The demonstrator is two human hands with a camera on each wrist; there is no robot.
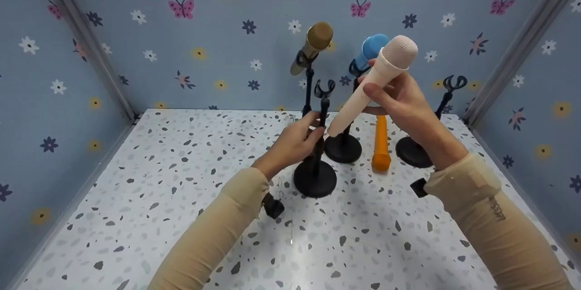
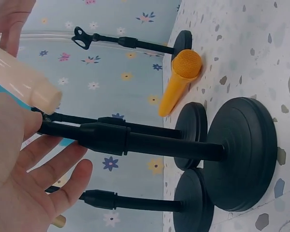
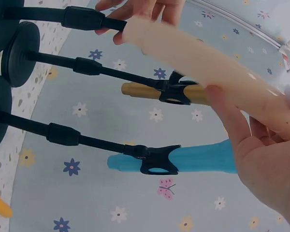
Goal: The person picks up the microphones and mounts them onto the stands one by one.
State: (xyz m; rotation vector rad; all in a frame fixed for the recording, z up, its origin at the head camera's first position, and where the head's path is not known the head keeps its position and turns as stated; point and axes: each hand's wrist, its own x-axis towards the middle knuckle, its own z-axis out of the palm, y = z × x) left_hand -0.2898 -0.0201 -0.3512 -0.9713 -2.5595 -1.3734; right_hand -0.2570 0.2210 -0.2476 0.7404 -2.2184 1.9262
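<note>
My right hand (image 1: 399,99) grips a pale pink microphone (image 1: 363,92) by its handle, tilted with the mesh head up and to the right. The handle's lower end hangs close to the front black microphone stand (image 1: 315,179). On that stand's pole, just below the clip, my left hand (image 1: 297,140) has its thumb and index finger. In the left wrist view the other fingers (image 2: 70,188) spread loosely beside the pole. The front stand's clip (image 1: 325,88) holds no microphone.
Behind, a gold microphone (image 1: 317,38) and a blue microphone (image 1: 374,47) sit in stands. An orange microphone (image 1: 381,145) lies on the speckled table (image 1: 181,181). Right of it is another stand (image 1: 411,151) with a bare clip. Flowered walls (image 1: 159,45) enclose the back and sides.
</note>
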